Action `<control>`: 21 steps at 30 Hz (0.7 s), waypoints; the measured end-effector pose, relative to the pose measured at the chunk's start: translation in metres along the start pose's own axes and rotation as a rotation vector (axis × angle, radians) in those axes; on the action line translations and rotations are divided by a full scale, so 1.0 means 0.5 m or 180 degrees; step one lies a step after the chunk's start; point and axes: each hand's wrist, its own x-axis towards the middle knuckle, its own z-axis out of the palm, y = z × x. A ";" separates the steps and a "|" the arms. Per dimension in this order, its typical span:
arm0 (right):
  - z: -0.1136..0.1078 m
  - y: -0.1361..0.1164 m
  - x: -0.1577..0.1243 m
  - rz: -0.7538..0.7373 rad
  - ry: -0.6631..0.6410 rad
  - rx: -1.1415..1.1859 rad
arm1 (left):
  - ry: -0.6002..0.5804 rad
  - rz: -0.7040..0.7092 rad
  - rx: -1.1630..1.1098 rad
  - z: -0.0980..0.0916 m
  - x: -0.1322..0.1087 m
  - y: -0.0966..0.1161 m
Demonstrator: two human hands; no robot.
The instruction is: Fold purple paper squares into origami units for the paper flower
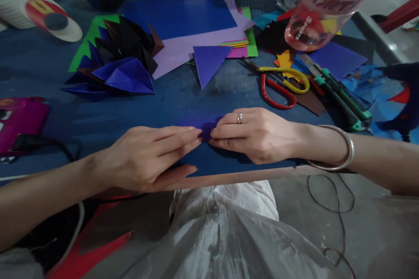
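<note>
A small piece of blue-purple paper (207, 134) lies on the table near its front edge, mostly covered by my hands. My left hand (153, 150) reaches in with straight fingers laid flat together, their tips at the paper's left part; the thumb is spread apart, close to the table edge. My right hand (255, 133), wearing a ring, has bent fingers pressed together on the paper's right part. Just beyond them lies a folded purple paper triangle (209, 63). Pointed folded pieces in blue (126, 78) and black (122, 41) are stacked at the left.
Scissors (283, 85) with red and yellow handles lie right of centre, beside green cutters (343, 96). A pink bottle (330, 8) stands behind. Flat coloured sheets (176, 17) cover the back. A tape roll (54, 17) and a magenta box (22, 124) with a cord sit left.
</note>
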 end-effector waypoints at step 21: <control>-0.024 -0.002 -0.043 -0.0048 0.0052 -0.0208 | -0.0157 -0.0105 -0.0121 0.004 -0.012 -0.002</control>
